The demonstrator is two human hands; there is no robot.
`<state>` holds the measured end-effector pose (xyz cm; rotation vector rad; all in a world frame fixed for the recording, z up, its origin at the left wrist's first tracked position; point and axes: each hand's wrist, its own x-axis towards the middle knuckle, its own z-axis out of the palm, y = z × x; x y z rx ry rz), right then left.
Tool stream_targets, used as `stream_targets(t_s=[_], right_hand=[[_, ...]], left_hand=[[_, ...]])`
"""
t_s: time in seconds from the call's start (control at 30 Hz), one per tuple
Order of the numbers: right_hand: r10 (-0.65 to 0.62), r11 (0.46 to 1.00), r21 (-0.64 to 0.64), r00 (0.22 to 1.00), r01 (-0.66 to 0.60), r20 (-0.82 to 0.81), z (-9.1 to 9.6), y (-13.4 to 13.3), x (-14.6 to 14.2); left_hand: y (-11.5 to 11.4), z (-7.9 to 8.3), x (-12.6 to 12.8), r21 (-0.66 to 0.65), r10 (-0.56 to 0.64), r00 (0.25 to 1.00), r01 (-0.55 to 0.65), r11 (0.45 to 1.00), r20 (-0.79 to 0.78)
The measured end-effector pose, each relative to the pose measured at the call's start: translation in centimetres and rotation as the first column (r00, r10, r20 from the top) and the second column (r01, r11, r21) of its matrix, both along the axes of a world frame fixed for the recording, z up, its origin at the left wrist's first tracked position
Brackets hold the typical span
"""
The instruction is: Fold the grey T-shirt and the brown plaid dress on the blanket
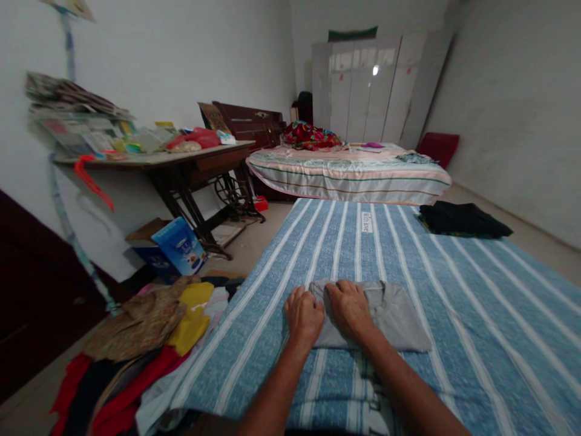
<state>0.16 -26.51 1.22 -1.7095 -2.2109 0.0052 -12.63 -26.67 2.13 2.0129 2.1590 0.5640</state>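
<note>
A folded grey garment (390, 315) lies on the blue and white striped bedcover (476, 303) in front of me. My left hand (303, 315) rests at the garment's left edge, fingers curled over the fold and gripping it. My right hand (350, 307) lies palm down on the grey cloth just beside the left, fingers bent at its far edge. Both forearms reach in from the bottom of the view.
A heap of red, yellow, brown and dark clothes (136, 351) lies at the left of the bed. A dark garment (463, 219) sits at the far right. Beyond stand a second bed (349, 172), a cluttered sewing table (181, 158), a blue box (179, 245) and white wardrobes (363, 91).
</note>
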Motion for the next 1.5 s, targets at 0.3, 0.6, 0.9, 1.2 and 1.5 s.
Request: stream_targets(t_s=[0.3, 0.6, 0.9, 1.2, 1.5], right_hand=[[0.0, 1.0, 0.012, 1.0, 0.0, 0.003, -0.1, 0.1, 0.1], [-0.004, 0.999, 0.039, 1.0, 0.003, 0.015, -0.2, 0.2, -0.1], [0.238, 0.94, 0.26, 0.97, -0.219, -0.046, -0.2, 0.0, -0.4], [0.314, 0.948, 0.003, 0.939, -0.317, -0.137, -0.5, 0.8, -0.9], [0.312, 0.947, -0.015, 0.93, -0.321, -0.196, -0.4, 0.8, -0.7]], left_hand=[[-0.7, -0.2, -0.6, 0.032, -0.018, 0.998, 0.016, 0.999, 0.057], [-1.8, -0.3, -0.1, 0.034, -0.006, 0.993, 0.01, 0.999, -0.116], [-1.6, -0.1, -0.2, 0.007, 0.001, 0.997, 0.0, 1.0, -0.083], [-1.7, -0.8, -0.5, 0.06, 0.003, 0.998, 0.001, 0.998, -0.065], [-1.6, -0.2, -1.1, -0.005, -0.013, 0.996, 0.013, 1.0, 0.087]])
